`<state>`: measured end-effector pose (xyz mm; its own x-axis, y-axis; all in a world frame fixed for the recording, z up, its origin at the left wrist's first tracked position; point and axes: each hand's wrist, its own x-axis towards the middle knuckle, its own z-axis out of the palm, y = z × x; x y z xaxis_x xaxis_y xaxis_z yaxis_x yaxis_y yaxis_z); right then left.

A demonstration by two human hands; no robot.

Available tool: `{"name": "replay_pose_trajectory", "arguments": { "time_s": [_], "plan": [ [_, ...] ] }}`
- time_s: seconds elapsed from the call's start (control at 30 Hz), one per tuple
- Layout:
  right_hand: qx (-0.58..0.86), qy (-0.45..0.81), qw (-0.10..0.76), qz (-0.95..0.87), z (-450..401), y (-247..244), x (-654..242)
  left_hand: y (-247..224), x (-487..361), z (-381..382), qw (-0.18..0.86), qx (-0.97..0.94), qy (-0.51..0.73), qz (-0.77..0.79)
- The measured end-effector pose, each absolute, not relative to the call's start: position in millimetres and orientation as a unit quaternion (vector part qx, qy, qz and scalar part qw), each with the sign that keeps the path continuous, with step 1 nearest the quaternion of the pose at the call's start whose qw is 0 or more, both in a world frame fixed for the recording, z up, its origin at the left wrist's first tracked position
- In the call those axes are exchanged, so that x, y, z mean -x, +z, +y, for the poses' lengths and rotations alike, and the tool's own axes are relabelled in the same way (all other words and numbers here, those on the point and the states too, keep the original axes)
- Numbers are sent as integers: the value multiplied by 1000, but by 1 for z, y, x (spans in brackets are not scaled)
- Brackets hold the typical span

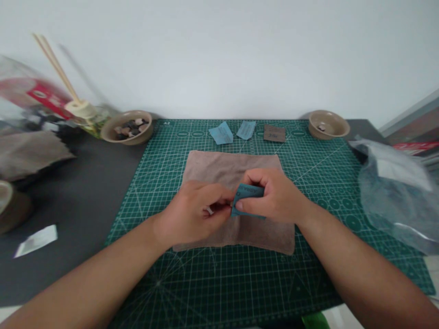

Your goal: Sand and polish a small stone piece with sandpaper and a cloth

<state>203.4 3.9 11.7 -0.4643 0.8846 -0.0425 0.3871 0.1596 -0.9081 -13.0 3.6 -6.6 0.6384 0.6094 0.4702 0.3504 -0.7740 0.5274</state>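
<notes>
My right hand (274,196) grips a folded piece of blue sandpaper (249,191), thumb on its face and printed lettering along the top. Close against its left edge, my left hand (199,210) is closed in a pinch; whatever small thing sits between its fingertips is hidden. Both hands are over a brownish-pink cloth (209,167) spread on a green cutting mat (164,160). Behind the cloth lie two light blue sandpaper pieces, one creased (221,133) and one smaller (246,130), and a brown piece (274,133) with writing.
At the back left, a bowl (127,137) holds several small stones; another bowl (328,130) at the back right has a small stone inside. A reed diffuser (82,112), a grey cloth (32,153) and a white packet (37,241) are left. A clear plastic bag (394,196) lies right.
</notes>
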Motion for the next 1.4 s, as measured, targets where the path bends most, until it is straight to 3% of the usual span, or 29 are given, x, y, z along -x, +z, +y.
{"name": "replay_pose_trajectory", "arguments": {
  "time_s": [0.17,0.63,0.9,1.1,1.17,1.3,1.4],
  "plan": [
    [457,397,253,-755,5,7,-198,-14,13,7,134,-905,310,259],
    [447,422,257,-746,6,4,-197,-10,10,5,182,-891,304,283],
    [391,572,281,-665,9,8,-207,-2,13,4,331,-839,338,269],
    [359,643,281,-615,8,7,-210,-6,18,3,363,-818,372,247],
    [374,609,278,-642,7,6,-207,-7,17,3,313,-846,359,240],
    [443,421,252,-750,4,1,-197,-11,11,7,188,-902,293,255],
    [455,381,247,-766,4,0,-195,-12,9,8,186,-903,273,274]
  ]
}}
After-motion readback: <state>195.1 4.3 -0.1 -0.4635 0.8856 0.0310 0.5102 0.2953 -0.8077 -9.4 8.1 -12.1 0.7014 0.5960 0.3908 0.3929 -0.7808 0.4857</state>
